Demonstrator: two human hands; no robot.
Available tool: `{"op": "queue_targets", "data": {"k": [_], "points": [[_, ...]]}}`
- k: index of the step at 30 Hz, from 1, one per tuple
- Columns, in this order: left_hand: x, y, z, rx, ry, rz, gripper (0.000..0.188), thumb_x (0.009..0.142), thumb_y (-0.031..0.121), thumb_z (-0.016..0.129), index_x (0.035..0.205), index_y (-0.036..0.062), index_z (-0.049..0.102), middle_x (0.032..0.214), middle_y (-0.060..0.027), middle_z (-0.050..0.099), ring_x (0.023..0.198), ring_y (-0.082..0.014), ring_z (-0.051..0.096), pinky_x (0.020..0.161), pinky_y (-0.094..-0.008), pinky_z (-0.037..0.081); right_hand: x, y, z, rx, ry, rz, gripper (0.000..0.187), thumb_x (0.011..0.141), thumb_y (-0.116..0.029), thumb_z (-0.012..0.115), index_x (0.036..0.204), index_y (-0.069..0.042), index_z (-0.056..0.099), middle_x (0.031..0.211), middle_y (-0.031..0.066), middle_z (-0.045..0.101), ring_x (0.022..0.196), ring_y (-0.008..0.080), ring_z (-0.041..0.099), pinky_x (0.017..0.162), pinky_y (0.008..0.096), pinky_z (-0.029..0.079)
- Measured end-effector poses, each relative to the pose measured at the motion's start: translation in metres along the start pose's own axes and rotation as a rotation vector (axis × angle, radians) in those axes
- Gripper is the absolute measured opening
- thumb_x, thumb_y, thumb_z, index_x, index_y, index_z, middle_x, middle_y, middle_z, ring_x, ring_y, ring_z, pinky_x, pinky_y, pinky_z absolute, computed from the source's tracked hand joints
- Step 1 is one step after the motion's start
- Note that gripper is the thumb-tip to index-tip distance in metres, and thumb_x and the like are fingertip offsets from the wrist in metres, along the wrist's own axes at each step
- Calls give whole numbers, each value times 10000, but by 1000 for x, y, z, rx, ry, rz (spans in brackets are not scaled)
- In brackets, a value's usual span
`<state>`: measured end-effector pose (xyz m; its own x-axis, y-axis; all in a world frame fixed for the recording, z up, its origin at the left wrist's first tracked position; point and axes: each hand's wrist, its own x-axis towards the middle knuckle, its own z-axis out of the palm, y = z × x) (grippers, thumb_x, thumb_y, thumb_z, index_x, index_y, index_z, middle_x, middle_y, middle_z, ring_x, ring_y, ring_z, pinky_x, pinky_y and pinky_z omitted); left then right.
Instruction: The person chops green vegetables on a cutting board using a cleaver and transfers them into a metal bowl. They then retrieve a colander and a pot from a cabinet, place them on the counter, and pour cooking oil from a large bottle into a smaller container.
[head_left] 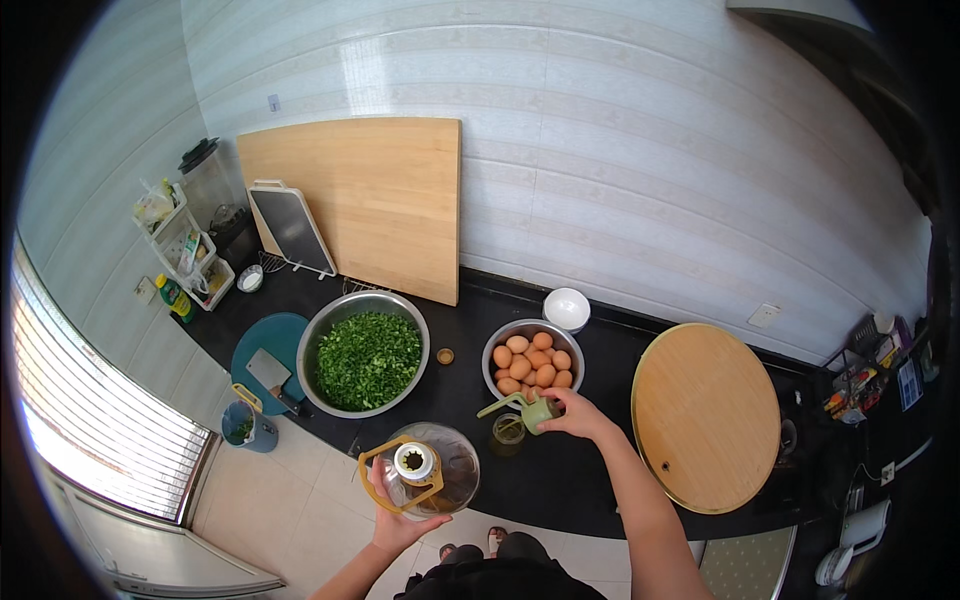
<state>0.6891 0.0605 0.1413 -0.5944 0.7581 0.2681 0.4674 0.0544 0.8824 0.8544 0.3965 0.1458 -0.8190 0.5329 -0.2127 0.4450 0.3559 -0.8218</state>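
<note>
My left hand (398, 522) grips a large clear plastic jug (460, 468) by its yellow handle, at the counter's front edge. The jug's white neck faces up, and its cap is not on it. Between the fingers of my right hand (578, 414) is a light green dispenser top (536, 412) with a long thin spout pointing left. It hovers just above and beside a small glass jar (508, 430) holding some yellowish liquid. Behind the jar, a steel bowl (489, 366) is full of brown eggs (540, 360).
A large steel bowl (424, 350) of chopped greens (368, 360) stands left, near a cleaver (268, 368) on a teal round board (250, 345). A small brown cap (445, 356) lies between the bowls. White bowls (567, 309) stand behind; a round wooden board (708, 415) is right.
</note>
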Motion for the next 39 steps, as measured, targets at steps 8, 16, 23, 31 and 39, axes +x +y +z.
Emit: {"op": "queue_targets", "data": {"k": [8, 16, 23, 31, 39], "points": [[12, -5, -9, 27, -49, 37, 1365, 454, 383, 892, 1385, 10, -34, 1398, -210, 153, 1301, -304, 249, 1062, -406, 246, -9, -12, -7, -45, 130, 94, 584, 674, -310, 769, 1135, -33, 541, 1018, 105, 592, 865, 200, 583, 779, 311, 475], [33, -22, -14, -37, -134, 70, 1393, 445, 411, 887, 1392, 24, -58, 1434, -168, 102, 1328, -279, 205, 1084, -408, 217, 2, 22, 5, 224, 99, 150, 583, 718, -305, 742, 1177, -22, 520, 1008, 80, 586, 874, 159, 567, 760, 278, 467], [38, -20, -16, -52, -128, 76, 1375, 440, 400, 894, 1382, -15, -18, 1402, -190, 159, 1299, -285, 266, 1063, -393, 262, 0, 22, 14, 196, 99, 129, 703, 728, -332, 730, 1284, -29, 424, 1071, 122, 527, 957, 198, 541, 794, 295, 458], [38, -22, -16, -37, -138, 76, 1380, 432, 401, 895, 1381, -14, -17, 1406, -188, 153, 1305, -283, 256, 1065, -390, 261, 5, 26, 23, 251, 125, 133, 710, 737, -344, 718, 1288, -15, 414, 1070, 117, 522, 976, 204, 533, 818, 298, 451], [38, -18, -17, -19, -147, 71, 1390, 434, 400, 894, 1384, -10, -35, 1421, -182, 130, 1316, -281, 237, 1072, -389, 248, 3, 20, 27, 302, 86, 162, 744, 726, -337, 716, 1285, 35, 394, 1217, 167, 494, 1114, 233, 493, 925, 317, 404]]}}
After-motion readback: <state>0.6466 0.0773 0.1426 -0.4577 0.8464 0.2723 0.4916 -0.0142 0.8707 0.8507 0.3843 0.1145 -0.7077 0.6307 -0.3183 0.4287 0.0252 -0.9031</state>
